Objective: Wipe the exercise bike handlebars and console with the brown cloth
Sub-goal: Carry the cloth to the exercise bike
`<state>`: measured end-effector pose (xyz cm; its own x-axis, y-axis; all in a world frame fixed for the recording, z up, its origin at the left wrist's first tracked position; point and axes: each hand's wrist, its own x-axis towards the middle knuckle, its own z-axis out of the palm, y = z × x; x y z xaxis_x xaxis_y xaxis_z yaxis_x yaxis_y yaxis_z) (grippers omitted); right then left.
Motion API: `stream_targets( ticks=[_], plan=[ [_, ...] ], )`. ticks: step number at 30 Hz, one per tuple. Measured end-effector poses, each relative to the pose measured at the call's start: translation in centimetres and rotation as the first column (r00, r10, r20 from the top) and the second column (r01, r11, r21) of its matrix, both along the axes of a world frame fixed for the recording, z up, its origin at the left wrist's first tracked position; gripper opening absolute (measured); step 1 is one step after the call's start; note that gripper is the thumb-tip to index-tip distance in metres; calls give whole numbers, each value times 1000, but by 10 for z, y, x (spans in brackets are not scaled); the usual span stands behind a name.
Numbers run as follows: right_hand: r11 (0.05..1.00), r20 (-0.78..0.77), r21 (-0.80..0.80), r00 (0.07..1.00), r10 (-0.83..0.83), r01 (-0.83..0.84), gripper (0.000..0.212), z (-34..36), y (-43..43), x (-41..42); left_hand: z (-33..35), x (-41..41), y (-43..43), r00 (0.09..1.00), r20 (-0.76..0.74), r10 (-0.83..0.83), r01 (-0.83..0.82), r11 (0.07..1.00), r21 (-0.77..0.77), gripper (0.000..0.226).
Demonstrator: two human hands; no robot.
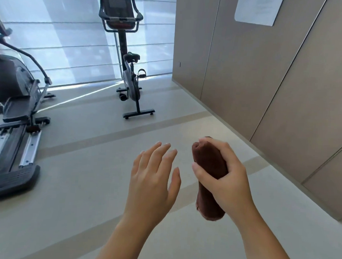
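The exercise bike stands upright by the window, some way ahead and to the left. Its dark console sits at the top, ringed by black handlebars. My right hand is wrapped around a rolled brown cloth, held upright in front of me above the floor. My left hand hovers just left of the cloth with fingers spread and holds nothing. Both hands are far from the bike.
An elliptical trainer fills the left side, its pedal rails reaching toward me. A beige panelled wall runs along the right with a white paper sheet on it. Pale floor lies between me and the bike.
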<state>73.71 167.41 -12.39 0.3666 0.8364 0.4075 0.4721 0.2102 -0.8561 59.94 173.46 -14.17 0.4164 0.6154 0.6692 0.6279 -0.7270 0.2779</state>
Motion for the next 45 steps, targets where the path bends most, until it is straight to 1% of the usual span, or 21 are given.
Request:
stream_targets(
  ticks=[5,7,12,17,22,26,30,35,40,42,45],
  plan=[
    [999,-9,47,1000,-7,8,45,-9,108,70,-6,64,106,999,-48,24,-22,999,40,39],
    [999,-13,51,1000,6,-6,46,-11,152,99,-3,92,148,998,-52,38,-37,999,33,39],
    [994,0,32,995,102,-102,46,1,261,156,12,146,244,994,-28,107,-107,994,12,39],
    [982,-13,28,982,188,-188,46,3,363,178,10,162,334,978,-21,207,-206,978,10,38],
    [967,-16,-13,967,253,-253,48,-15,469,181,-7,164,434,966,-1,259,-259,966,-19,38],
    [962,5,-7,962,275,-275,51,-25,572,167,-21,151,534,960,24,279,-279,960,-31,37],
    [954,35,-17,953,300,-300,48,-17,688,141,-19,125,642,953,51,297,-294,954,-58,37],
    [941,44,-9,940,339,-339,47,-3,815,112,-6,93,763,934,82,348,-346,937,-41,36],
    [937,-26,-23,937,348,-349,46,-13,916,102,-9,85,861,934,58,351,-346,934,-87,37],
    [942,-29,-14,941,336,-336,47,-16,962,101,-12,86,905,938,37,345,-341,937,-78,37],
    [944,-30,14,944,329,-329,47,-22,1036,103,-14,88,977,939,44,340,-339,940,-33,36]
  ],
)
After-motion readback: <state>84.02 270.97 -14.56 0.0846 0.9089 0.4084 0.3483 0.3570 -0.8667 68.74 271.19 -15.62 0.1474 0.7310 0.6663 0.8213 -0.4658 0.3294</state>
